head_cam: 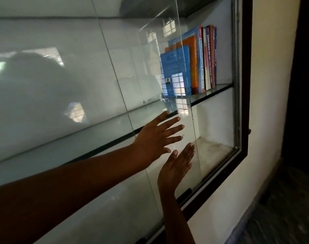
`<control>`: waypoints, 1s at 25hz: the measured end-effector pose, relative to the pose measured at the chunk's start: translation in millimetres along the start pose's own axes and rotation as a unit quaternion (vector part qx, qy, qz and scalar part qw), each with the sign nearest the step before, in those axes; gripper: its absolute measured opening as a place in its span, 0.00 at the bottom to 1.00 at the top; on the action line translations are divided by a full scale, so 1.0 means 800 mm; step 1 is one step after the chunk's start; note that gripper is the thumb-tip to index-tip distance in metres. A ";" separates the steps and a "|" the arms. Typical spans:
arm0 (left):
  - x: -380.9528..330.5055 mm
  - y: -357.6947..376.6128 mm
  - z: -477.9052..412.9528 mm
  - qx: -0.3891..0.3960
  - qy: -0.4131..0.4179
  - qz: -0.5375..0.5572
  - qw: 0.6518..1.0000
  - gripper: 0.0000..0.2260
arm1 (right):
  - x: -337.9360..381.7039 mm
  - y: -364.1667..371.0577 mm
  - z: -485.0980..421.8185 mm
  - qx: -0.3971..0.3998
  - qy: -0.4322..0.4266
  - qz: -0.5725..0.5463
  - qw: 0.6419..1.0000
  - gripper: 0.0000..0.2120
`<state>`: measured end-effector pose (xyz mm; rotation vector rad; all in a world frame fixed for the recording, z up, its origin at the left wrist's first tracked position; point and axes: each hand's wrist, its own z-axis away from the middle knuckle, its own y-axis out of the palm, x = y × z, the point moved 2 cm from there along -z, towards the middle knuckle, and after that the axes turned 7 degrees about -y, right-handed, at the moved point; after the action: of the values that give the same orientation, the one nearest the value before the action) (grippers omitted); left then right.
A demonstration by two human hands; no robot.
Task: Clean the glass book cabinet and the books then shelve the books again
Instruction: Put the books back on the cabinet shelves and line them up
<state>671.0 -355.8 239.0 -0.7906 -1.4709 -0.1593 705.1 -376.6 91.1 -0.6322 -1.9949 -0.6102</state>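
Both palms press the cabinet's sliding glass door (146,76), fingers straight and spread: left hand (155,138) above right hand (176,166). The books (190,64) stand on the upper glass shelf (213,93), far right. If I push unevenly, I reckon my palms may slip or the pane may jam in its bottom track (211,175).

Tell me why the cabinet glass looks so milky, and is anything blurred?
Head view: the glass door carries bright window reflections and a dark shape, which hazes its left side; the books at right stay legible; the floor at bottom right is smeared by motion blur.
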 end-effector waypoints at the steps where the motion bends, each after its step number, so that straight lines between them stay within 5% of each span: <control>1: -0.001 -0.002 -0.006 -0.001 0.002 0.000 1.000 0.26 | -0.003 0.001 -0.006 -0.004 0.000 0.002 1.000 0.31; 25: -0.033 -0.026 -0.219 -0.062 -0.003 -0.005 0.998 0.29 | -0.092 -0.017 -0.207 -0.028 0.005 -0.017 0.999 0.29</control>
<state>799.9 -479.2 239.5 -0.8841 -1.4822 -0.2567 831.8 -506.7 99.0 -0.6297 -1.9887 -0.6903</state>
